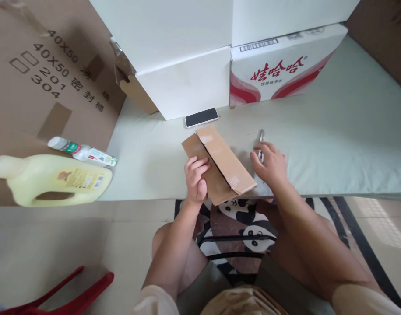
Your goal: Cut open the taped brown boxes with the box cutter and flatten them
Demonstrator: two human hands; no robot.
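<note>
A small flattened brown cardboard box (225, 159) lies slanted at the near edge of the bed-like surface, a dark gap running along its raised flap. My left hand (197, 177) grips its left side, fingers curled over the cardboard and thumb toward me. To the right of the box, my right hand (271, 164) rests low over a slim silver utility knife (261, 135). Its thumb and forefinger are apart, with part of the knife showing between them; the forefinger crosses over it and hides some of it.
A phone (201, 117) lies beyond the box, before white cartons (187, 83) and a red-and-white water carton (282, 72). At left are a yellow jug (62, 179), a clear bottle (89, 153) and a big brown carton (56, 87). Red plastic arms (85, 293) show below.
</note>
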